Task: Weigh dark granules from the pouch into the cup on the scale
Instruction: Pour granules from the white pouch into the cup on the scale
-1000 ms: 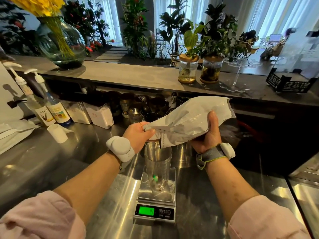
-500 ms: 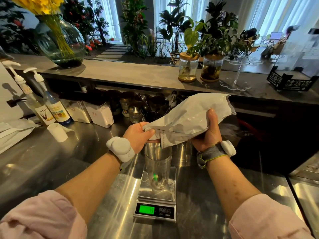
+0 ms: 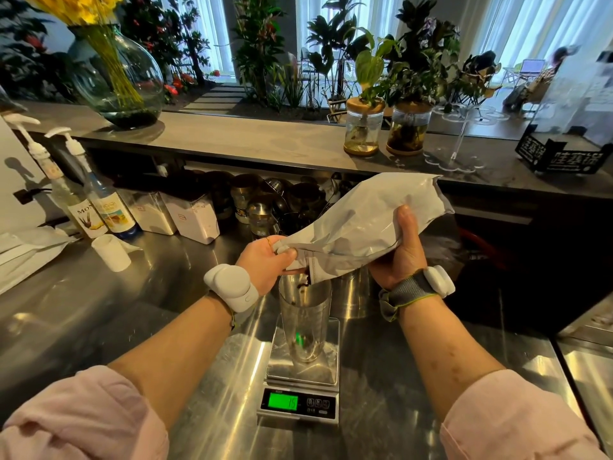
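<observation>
Pouch [image 3: 358, 224] tipped over the cup [image 3: 305, 313] on the scale [image 3: 302, 370].
Left hand [image 3: 265, 257] pinches the pouch's mouth, right hand [image 3: 398, 257] grips its body; dark granules [image 3: 303, 284] drop from the mouth, just above the cup's rim.

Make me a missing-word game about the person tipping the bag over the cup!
1. The cup stands on the ____.
2. The little screen in front of the cup glows ____.
3. The left hand and right hand together tilt the grey ____ over the cup.

Missing words: scale; green; pouch.
</observation>
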The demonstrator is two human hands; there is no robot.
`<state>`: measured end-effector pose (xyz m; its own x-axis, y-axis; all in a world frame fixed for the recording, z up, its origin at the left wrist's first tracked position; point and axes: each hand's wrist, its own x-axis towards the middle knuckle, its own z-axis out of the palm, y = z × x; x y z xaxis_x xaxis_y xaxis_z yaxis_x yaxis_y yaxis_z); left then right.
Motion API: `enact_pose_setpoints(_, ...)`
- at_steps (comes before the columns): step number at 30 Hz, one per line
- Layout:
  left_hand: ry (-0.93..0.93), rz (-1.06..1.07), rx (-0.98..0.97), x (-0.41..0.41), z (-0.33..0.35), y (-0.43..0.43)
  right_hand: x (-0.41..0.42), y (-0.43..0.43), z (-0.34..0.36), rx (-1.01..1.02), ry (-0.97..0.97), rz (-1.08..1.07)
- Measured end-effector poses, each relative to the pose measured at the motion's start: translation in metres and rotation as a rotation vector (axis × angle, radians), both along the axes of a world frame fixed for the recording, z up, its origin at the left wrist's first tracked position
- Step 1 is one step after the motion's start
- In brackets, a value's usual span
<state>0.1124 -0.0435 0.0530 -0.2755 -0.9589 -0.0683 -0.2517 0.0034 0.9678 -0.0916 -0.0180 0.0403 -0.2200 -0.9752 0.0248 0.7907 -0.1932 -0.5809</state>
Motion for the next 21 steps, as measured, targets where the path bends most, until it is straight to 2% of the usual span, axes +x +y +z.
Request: enact_pose_setpoints(21, 0.079, -0.04, 0.056, -0.002, 0.0007, -0.0003, 0.0, -0.0006, 0.0041, -0.021, 0.022, 0.014)
